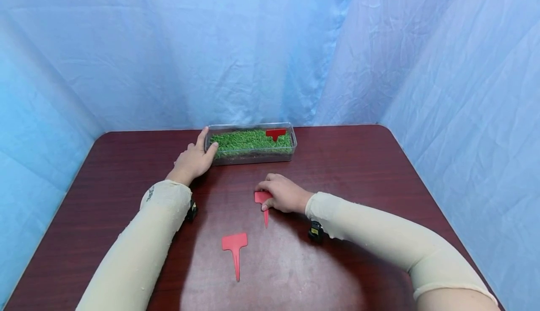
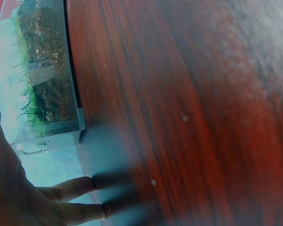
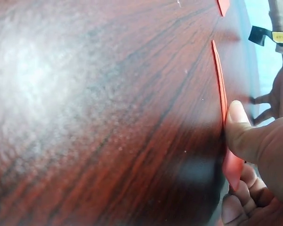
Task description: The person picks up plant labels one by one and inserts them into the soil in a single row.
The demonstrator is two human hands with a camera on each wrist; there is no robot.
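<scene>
Nearest the person: one red T-shaped plant tag (image 1: 235, 250) lies flat on the table (image 1: 358, 180), untouched, stake end pointing toward the near edge. Not yet handled, by the look of it.

Mid-table: right hand (image 1: 284, 194) is on a second red tag (image 1: 263, 203). Head view shows the fingers curled over the tag's wide head, stake sticking out toward the person. Right wrist view confirms: thumb (image 3: 243, 134) pressed to one face, fingers under the other, so a pinch grip, w/ the tag seemingly on edge at the table surface. Whether it is already lifted clear or only tipped up: can't tell.

Far side: left hand (image 1: 194, 159) rests against the left end of a clear plastic box (image 1: 251, 143) filled w/ green artificial grass (image 1: 249, 140). Fingers fairly straight, thumb along the box's end wall, index over the rim; steadying contact, no full grasp. Left wrist view shows only fingertips flat on the table beside the box corner.

A third red tag (image 1: 276, 134) stands upright in the grass near the right end of the box.

Judgement on progress: approx. one of three tags planted, one in hand, one waiting. Roughly a third done.
</scene>
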